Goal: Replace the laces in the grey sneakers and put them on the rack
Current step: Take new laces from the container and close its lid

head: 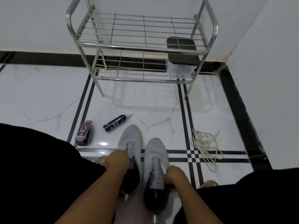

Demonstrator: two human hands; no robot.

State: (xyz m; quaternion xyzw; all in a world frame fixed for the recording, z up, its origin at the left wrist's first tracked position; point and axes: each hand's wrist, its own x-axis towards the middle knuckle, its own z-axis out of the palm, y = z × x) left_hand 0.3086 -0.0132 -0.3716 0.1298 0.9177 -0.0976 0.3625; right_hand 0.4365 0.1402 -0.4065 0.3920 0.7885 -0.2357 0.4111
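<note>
Here, both hands [119, 159] [174, 174] grip the 2 sneakers [129, 139] [155, 152] before the rack [142, 46], loose laces [205, 146] right of them.

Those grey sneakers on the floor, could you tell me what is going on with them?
A person sitting on the floor holds one grey sneaker in each hand: the left hand grips the left sneaker, the right hand the right sneaker. Both appear unlaced. A tangle of white laces lies on the tiles to the right. The metal rack ahead holds no shoes yet, only a dark-lidded container.
</note>
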